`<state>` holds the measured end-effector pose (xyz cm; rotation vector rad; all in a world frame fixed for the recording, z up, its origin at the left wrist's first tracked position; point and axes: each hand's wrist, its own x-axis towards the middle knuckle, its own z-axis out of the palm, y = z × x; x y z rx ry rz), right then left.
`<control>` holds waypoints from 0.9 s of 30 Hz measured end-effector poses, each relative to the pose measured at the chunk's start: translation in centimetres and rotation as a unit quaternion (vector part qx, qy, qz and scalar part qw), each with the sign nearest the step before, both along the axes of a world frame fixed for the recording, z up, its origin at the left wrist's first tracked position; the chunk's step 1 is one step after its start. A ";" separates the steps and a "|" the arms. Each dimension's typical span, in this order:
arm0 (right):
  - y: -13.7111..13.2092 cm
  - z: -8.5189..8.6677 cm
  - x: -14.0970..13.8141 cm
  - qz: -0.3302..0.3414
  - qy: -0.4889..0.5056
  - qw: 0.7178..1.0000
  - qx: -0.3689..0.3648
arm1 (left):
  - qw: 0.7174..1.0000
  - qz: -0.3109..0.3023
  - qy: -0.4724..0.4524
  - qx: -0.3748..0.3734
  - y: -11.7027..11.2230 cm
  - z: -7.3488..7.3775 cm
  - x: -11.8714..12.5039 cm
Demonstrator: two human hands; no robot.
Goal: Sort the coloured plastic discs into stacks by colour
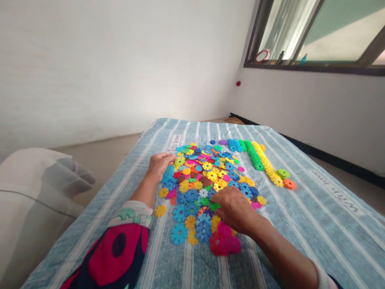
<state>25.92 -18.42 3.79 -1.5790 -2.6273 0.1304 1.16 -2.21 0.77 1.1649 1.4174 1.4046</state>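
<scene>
A heap of bright plastic snowflake discs in many colours is spread over a blue striped mattress. My left hand rests at the heap's left edge, fingers curled onto a blue disc. My right hand lies palm down on the near side of the heap, its fingertips pressed on a green disc. Behind the heap runs a joined row of blue, green and yellow discs, ending in a green disc and an orange disc.
A grey pillow lies to the left of the mattress. White walls stand behind, and a window sits at the upper right. A bare floor strip shows left of the bed. Pink and red discs lie nearest me.
</scene>
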 end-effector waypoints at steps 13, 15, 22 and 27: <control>0.2 -0.5 0.2 0.000 0.104 0.994 -0.020 | 1.000 0.004 -0.011 -0.010 0.3 0.2 -0.4; 0.3 -0.5 0.2 0.003 0.118 0.993 -0.021 | 1.000 0.004 -0.007 -0.014 0.3 0.3 -0.5; 3.1 1.1 3.1 -0.029 0.200 0.979 -0.019 | 1.000 0.006 0.020 -0.015 0.4 0.3 -1.0; 9.7 2.1 9.2 -0.092 0.210 0.972 0.055 | 0.999 0.022 0.024 -0.043 0.5 0.2 -1.1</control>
